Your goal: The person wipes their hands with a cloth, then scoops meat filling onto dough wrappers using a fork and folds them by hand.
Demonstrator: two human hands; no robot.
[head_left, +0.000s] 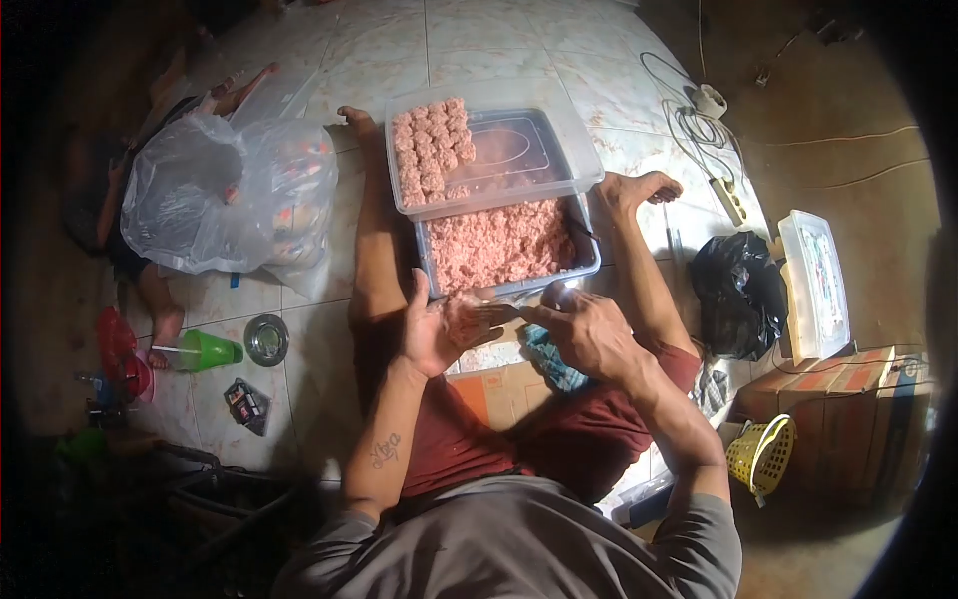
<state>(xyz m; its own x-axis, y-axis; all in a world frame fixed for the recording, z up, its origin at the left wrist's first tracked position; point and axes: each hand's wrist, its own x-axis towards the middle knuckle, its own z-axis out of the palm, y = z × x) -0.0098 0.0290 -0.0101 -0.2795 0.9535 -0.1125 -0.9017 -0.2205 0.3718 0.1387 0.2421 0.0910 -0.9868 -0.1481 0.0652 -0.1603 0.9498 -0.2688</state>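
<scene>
My left hand [437,329] is palm up, thumb raised and fingers stretched toward the right hand, with pink mince smeared on them. My right hand [589,334] is closed around a spoon-like metal utensil [511,311], whose tip touches or nearly touches the left fingers. Just beyond both hands, a blue-grey tub [423,262] holds loose pink minced mixture [499,245]. A clear plastic tray [579,160] rests across the tub's far part. Shaped pink mince balls [431,145] fill the tray's left side in rows.
Large clear plastic bags [190,200], a green cup [212,348] and a glass ashtray [266,340] are at left, near another person's foot [166,321]. A black bag [740,295], a lidded container [818,285], a yellow basket [760,459] and a coiled cable [689,115] lie right.
</scene>
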